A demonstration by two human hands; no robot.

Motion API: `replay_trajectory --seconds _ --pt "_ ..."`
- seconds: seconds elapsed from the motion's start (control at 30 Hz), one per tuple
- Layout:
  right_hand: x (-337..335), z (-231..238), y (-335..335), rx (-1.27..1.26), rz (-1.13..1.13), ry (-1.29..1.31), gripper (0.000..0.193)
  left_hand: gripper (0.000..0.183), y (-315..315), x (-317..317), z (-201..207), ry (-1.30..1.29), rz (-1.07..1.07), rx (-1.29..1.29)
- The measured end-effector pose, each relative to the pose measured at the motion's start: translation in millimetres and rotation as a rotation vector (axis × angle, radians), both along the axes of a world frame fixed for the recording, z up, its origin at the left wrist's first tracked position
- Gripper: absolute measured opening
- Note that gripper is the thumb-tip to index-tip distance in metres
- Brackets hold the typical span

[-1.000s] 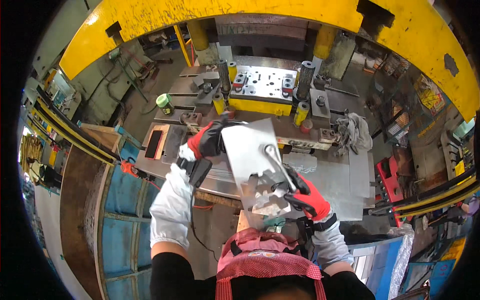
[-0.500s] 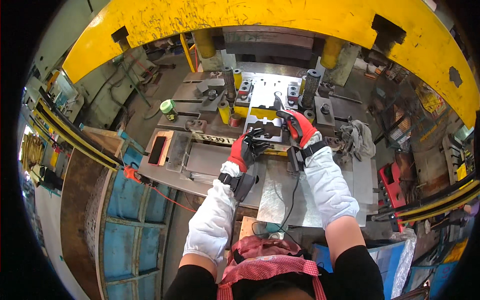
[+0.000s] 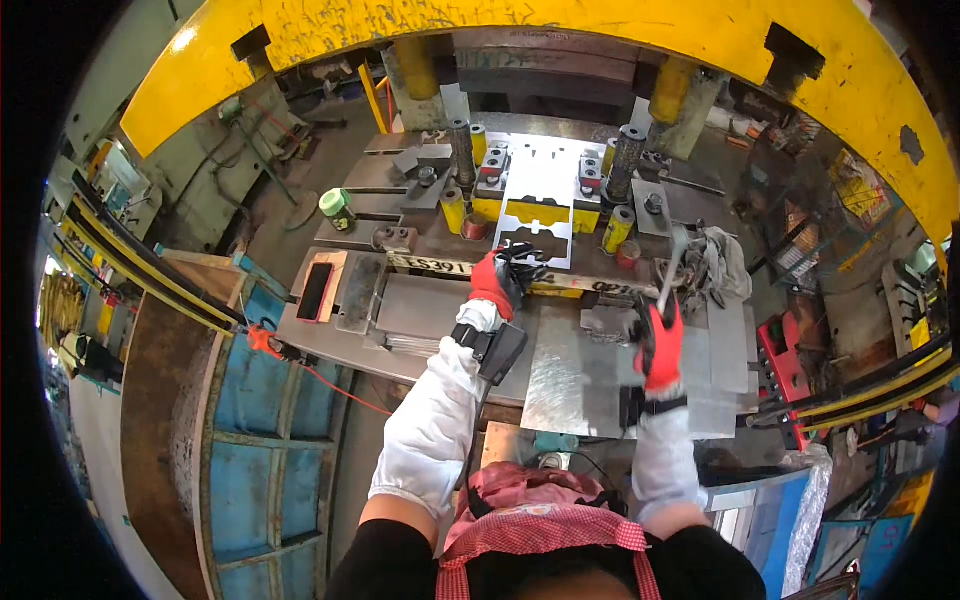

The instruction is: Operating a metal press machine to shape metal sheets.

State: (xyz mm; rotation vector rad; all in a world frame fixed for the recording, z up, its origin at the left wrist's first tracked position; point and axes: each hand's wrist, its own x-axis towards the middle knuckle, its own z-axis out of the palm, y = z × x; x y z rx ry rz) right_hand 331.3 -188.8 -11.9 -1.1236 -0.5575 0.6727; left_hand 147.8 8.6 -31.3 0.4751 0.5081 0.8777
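Note:
My left hand point(image 3: 508, 280), in a red and black glove, has its fingers bent over the near end of a shiny metal strip point(image 3: 545, 180). This strip lies on the press die point(image 3: 590, 215) and has cut-out shapes near its front. Off to the right, my right hand point(image 3: 660, 345) is closed round a grey hooked metal tool point(image 3: 677, 262), smeared by motion. The tool points up and away, beside a grey rag point(image 3: 722, 265). Beneath my right hand, small dark metal pieces point(image 3: 608, 322) lie on a flat metal sheet point(image 3: 565, 370).
A yellow press frame point(image 3: 520, 22) arches overhead. Left of the die are a green-lidded jar point(image 3: 337, 208), a phone point(image 3: 316, 292) and stacked metal sheets point(image 3: 425, 310). Upright guide posts point(image 3: 625, 165) flank the die. A red rack point(image 3: 785, 370) stands at the right.
My right hand has swung from the die to the right and back toward me, carrying the hooked tool. My left hand has shifted slightly right and forward along the strip's near end.

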Motion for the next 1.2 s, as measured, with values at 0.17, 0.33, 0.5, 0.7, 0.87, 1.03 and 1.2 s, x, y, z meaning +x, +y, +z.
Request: replay_trajectory --seconds 0.17,0.33,0.5,0.7,0.87,1.03,1.2 --pt "12.6 -107.6 -115.1 -0.233 -0.359 0.062 0.039 0.033 0.8 7.6 8.2 0.0 -0.019 -0.048" --pt "28.1 -156.2 -149.1 -0.072 -0.21 0.549 0.02 0.04 -1.5 7.5 14.5 0.048 -0.012 -0.089" --pt "16.4 -134.6 -137.4 -0.179 -0.258 0.473 0.023 0.042 4.3 3.4 4.4 -0.012 -0.02 -0.051" --pt "13.0 -137.1 -133.0 -0.157 -0.339 0.461 0.025 0.04 15.8 0.6 -15.6 0.024 -0.041 0.122" --pt "9.9 -135.1 -134.7 -0.207 -0.468 0.308 0.038 0.039 4.9 7.9 1.9 -0.024 -0.038 -0.128" --pt "17.4 -141.5 -137.2 -0.228 -0.391 0.371 0.03 0.027 5.0 5.2 5.8 -0.019 -0.067 -0.089" --pt "17.5 -145.7 -136.5 -0.152 -0.364 0.423 0.024 0.023 9.5 2.8 2.0 -0.055 -0.063 -0.055"
